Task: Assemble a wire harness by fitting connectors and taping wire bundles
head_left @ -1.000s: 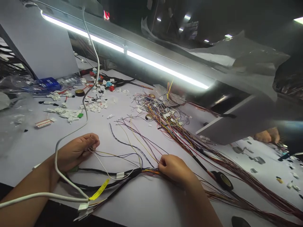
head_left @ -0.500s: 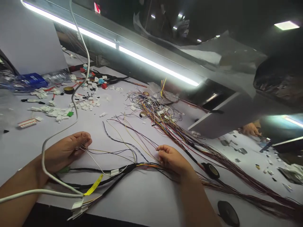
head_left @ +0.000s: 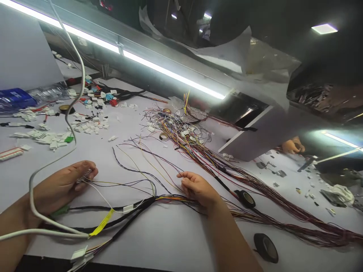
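Note:
My left hand (head_left: 70,181) is closed on a white connector (head_left: 84,176), from which thin yellow, dark and white wires run right. Fingers bent and pinched together, my right hand (head_left: 195,187) holds thin wires (head_left: 172,168) whose loose ends reach up and left. Between the hands, a black-taped wire harness (head_left: 153,200) lies on the table, branching left under my left hand. A yellow label (head_left: 102,223) sits near a white cable (head_left: 56,232). White connectors (head_left: 81,255) end the lower branch.
Loose white connectors (head_left: 42,136) lie at left, beside a roll of tape (head_left: 65,108). A tangled wire bundle (head_left: 181,126) stretches from the middle to the right. Black tape rolls (head_left: 266,247) rest at right. Another person's hand (head_left: 293,145) shows at the far right.
The view has shifted, so most things appear further left. The white connector shows more clearly in my left hand. My right hand keeps nearly the same pose at the wires.

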The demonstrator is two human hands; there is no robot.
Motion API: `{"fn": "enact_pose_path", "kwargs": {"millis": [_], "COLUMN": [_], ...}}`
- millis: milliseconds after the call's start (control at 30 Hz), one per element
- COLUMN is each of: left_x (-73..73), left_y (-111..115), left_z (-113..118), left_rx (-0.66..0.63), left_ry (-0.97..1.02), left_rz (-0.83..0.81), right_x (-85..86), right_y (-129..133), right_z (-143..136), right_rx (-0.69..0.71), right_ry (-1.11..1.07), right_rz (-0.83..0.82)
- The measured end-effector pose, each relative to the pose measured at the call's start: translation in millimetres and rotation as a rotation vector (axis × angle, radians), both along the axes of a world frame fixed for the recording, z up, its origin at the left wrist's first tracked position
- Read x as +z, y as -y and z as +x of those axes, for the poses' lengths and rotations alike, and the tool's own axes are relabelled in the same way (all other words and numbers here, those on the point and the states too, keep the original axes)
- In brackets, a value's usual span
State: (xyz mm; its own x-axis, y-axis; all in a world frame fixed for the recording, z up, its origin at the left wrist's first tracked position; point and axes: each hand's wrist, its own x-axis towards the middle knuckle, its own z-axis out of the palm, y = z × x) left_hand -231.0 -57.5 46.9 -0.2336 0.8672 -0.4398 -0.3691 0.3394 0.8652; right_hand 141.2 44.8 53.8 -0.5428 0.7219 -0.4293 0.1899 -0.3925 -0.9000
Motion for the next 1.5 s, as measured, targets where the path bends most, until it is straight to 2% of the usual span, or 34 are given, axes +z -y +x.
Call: {"fn": "enact_pose_path", "kwargs": {"millis": [100, 267, 333, 400, 467, 533, 600, 733, 867, 1000, 1100, 1233, 1367, 1500], "left_x": [-7.9, -7.7, -8.5, -10.6, -12.5, -13.0, -11.8, -9.4, -9.8, -10.2, -10.7, -10.7, -11.2, -13.1], "left_y": [0.9, 3.6, 5.0, 6.0, 6.2, 5.8, 5.6, 7.5, 11.5, 11.4, 9.2, 8.3, 8.1, 7.1], "left_z": [-3.1, -1.0, -0.5, -1.1, -2.2, -2.9, -2.8, -2.1, -2.5, -1.8, -0.4, -0.4, -0.6, 1.3], "left_rx": [-0.003, 0.069, 0.057, 0.041, 0.042, 0.055, 0.065, 0.075, 0.058, 0.036, 0.033, 0.048, 0.107, 0.076], "left_ry": [0.041, 0.097, 0.103, 0.111, 0.125, 0.139, 0.150, 0.154, 0.190, 0.193, 0.133, 0.111, 0.127, 0.085], "left_rz": [0.017, 0.029, 0.059, 0.084, 0.097, 0.091, 0.074, 0.062, 0.106, 0.153, 0.179, 0.154, 0.122, 0.142], "right_x": [16.4, 36.0, 39.6, 42.0, 44.5, 47.4, 49.7, 47.0, 30.0, 12.2, 7.8, 7.6, 4.0, 0.1], "right_y": [-1.1, -3.2, -7.8, -15.7, -23.6, -26.8, -22.3, 4.6, 26.4, 28.1, 27.2, 30.4, 33.8, 34.7], "right_z": [-46.8, -143.7, -172.7, -189.2, -193.5, -190.5, -186.9, -192.0, -204.9, -212.2, -216.7, -223.5, -225.7, -225.5], "right_rx": [0.177, 0.406, 0.401, 0.318, 0.190, 0.075, 0.019, 0.132, 0.184, 0.176, 0.219, 0.275, 0.219, 0.156], "right_ry": [0.010, 0.306, 0.397, 0.465, 0.459, 0.334, 0.193, 0.163, 0.222, 0.437, 0.516, 0.506, 0.470, 0.396], "right_rz": [0.173, 0.658, 0.787, 0.859, 0.909, 0.935, 0.958, 1.030, 1.197, 1.297, 1.358, 1.410, 1.405, 1.411]}}
